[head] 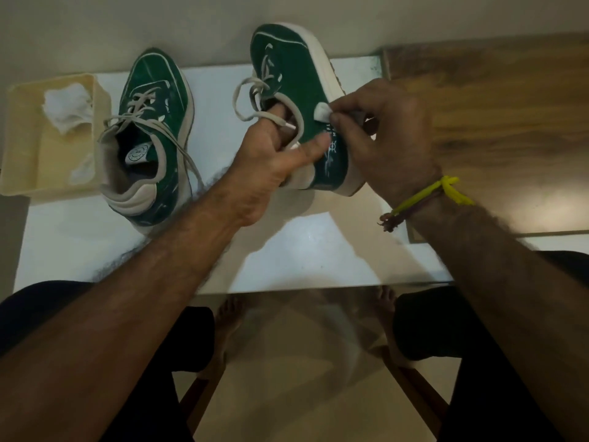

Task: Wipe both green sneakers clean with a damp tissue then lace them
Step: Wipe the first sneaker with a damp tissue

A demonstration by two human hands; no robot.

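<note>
Wiping in progress: left hand [267, 154] grips the tilted right sneaker [299, 103] by its collar above the table [302, 250], right hand [382, 129] pinches the tissue [322, 112] against its side. Left sneaker [149, 138] waits flat beside the tray [28, 173]. Both laces look loose; lacing remains.

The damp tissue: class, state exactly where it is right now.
In the head view, the damp tissue is pinched by the right hand against the side of the tilted green sneaker, which the left hand holds.
</note>
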